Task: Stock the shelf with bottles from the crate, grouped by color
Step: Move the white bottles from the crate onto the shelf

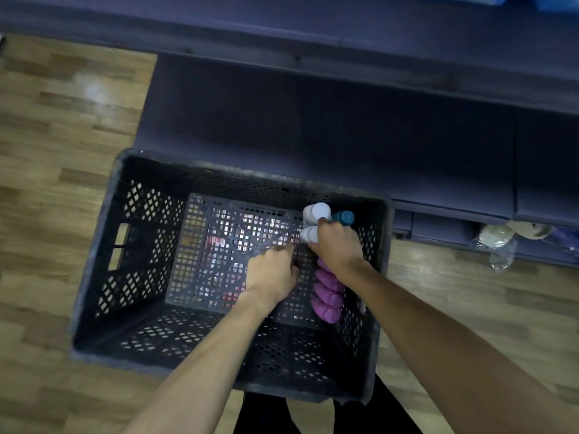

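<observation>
Right hand (336, 245) is gripping white bottles (315, 222) in the crate (103, 245), gathering one color; left hand (272, 270), fingers curled, grip unclear.

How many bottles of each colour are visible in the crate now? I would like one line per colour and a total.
White bottles: 2
Teal bottle: 1
Purple bottles: 4 visible, though the right hand may hide more
Total: 7 visible in the crate

white (317, 212), teal (343, 217) and purple bottles (327, 296) along black crate's (103, 233) right wall
</observation>
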Action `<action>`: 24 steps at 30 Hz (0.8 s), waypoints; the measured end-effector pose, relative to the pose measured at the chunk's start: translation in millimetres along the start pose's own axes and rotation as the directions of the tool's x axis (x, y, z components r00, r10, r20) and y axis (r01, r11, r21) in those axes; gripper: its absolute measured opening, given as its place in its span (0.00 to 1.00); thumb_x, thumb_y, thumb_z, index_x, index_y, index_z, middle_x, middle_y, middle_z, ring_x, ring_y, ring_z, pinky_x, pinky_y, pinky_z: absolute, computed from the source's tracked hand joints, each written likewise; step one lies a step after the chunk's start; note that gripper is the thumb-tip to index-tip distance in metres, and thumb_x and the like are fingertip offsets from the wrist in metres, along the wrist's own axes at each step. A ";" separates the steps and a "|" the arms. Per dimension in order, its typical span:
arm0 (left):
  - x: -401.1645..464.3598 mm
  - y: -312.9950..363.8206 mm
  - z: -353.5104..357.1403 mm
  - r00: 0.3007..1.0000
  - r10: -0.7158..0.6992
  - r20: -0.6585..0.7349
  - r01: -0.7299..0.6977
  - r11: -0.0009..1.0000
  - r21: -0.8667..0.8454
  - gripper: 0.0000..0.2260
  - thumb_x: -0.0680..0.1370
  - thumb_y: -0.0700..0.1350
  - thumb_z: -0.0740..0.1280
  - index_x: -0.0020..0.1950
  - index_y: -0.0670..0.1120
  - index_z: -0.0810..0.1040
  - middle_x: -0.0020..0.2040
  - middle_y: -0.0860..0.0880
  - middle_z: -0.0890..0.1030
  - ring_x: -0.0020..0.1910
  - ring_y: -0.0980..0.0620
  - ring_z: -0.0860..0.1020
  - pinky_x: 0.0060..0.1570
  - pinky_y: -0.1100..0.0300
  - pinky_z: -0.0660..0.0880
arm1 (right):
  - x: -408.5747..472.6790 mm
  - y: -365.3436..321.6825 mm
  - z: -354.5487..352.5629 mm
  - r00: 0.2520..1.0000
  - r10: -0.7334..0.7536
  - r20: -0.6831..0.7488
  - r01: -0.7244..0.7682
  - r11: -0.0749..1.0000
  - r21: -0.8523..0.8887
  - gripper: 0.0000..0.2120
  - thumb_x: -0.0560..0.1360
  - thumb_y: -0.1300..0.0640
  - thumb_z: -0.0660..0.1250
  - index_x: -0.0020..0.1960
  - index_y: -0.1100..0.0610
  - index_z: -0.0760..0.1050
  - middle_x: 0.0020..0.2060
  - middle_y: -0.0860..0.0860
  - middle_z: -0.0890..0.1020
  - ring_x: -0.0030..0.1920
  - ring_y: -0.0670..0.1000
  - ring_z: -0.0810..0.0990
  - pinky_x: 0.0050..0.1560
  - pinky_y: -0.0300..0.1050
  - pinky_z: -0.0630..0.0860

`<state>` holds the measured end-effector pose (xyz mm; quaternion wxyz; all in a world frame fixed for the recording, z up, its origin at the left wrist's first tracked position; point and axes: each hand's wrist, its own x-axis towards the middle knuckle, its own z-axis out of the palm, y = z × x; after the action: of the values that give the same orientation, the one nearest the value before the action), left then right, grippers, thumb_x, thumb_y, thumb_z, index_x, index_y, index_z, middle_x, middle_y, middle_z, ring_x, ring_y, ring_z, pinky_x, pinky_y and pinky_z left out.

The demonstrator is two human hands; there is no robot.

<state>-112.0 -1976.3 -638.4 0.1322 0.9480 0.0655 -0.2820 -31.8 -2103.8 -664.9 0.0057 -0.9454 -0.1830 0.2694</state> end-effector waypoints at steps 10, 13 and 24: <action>-7.2 8.9 -17.8 0.998 0.039 -0.051 -0.037 0.999 0.035 0.13 0.79 0.49 0.62 0.61 0.46 0.72 0.56 0.45 0.79 0.54 0.42 0.79 0.48 0.52 0.73 | -5.3 -8.4 -17.0 1.000 -0.005 0.030 0.005 1.000 0.021 0.12 0.78 0.62 0.63 0.61 0.59 0.73 0.56 0.58 0.80 0.54 0.61 0.81 0.44 0.47 0.71; -18.0 5.0 -39.8 0.994 0.049 -0.102 -0.043 0.998 0.056 0.12 0.79 0.50 0.62 0.61 0.47 0.72 0.57 0.45 0.80 0.55 0.42 0.79 0.48 0.53 0.73 | -23.8 -5.7 -47.5 1.000 -0.009 -0.022 0.011 0.993 0.117 0.10 0.76 0.57 0.66 0.56 0.57 0.74 0.51 0.56 0.80 0.51 0.60 0.81 0.42 0.46 0.67; -71.2 28.0 -178.8 0.918 0.246 -0.310 -0.211 0.967 0.142 0.10 0.76 0.51 0.63 0.55 0.47 0.73 0.52 0.47 0.80 0.54 0.43 0.79 0.44 0.53 0.72 | -123.8 0.1 -210.9 0.978 -0.056 -0.202 0.132 0.914 0.384 0.21 0.75 0.47 0.70 0.60 0.56 0.66 0.50 0.57 0.81 0.50 0.62 0.79 0.49 0.53 0.76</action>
<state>-73.2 -1955.2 -449.0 0.1010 0.9882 -0.0400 -0.1077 -21.4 -2128.6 -421.9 0.2263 -0.9359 -0.1691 0.2103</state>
